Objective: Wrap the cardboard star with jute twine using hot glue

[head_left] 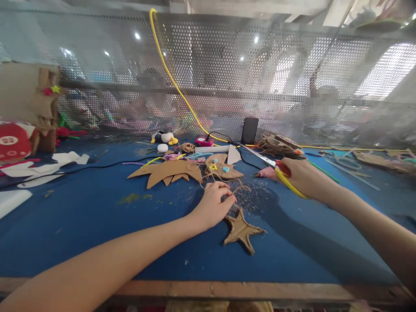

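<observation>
My right hand (300, 175) grips a pair of scissors (264, 159) by red and yellow handles, blades pointing up and left over the table. In my left hand (216, 201), thumb and fingers close on thin brown twine (240, 189), whose loose loops show beyond the fingertips. Just below that hand lies a small cardboard star (242, 231), its edges wrapped in twine. Behind the fingers is a leaf-shaped cardboard piece (227, 171) with blue and yellow decorations. To its left rests spiky cut cardboard (169, 172). A pink item (267, 173) with a dark tip lies beside the scissors.
A perforated metal screen (208, 65) closes off the blue table's back, with a yellow cable (175, 82) hanging over it. A black phone (250, 131) leans upright there. A twine coil (187, 148) and a plush toy (164, 138) sit nearby. White scraps (55, 164) lie left.
</observation>
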### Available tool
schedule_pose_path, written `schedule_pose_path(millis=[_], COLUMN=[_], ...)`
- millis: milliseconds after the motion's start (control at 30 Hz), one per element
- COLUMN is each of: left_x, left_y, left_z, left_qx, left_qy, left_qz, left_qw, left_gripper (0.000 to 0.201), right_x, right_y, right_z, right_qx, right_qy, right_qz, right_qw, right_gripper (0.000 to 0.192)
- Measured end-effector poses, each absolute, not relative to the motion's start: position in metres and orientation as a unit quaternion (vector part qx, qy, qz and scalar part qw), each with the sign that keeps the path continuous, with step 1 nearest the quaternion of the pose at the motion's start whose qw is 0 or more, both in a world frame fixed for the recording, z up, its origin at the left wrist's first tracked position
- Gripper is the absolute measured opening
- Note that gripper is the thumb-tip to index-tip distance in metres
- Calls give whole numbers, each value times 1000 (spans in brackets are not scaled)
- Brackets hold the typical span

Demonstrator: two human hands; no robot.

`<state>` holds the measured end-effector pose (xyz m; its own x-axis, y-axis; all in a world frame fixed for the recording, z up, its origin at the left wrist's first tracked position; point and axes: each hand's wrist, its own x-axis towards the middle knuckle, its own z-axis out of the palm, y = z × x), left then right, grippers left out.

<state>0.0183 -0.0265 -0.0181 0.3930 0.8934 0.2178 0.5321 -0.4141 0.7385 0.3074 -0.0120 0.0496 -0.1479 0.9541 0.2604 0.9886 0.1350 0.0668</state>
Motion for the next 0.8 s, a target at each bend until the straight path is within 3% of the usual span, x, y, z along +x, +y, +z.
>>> schedule_pose_path(millis=[333, 800], left_x=[17, 15], left_y=[-28, -31], left_z=[-15, -8], left_qx=[784, 773], left_qy=[457, 450], left_qz=[302, 296], left_qw=[291, 335], left_gripper=[22, 29], right_x=[346, 346], right_y=[-58, -59], right_z=[22, 18], right_qx=[-533, -511], right_qy=[-839, -851], right_qz=[-104, -96], right_qw=[-46, -72], right_gripper=[46, 49])
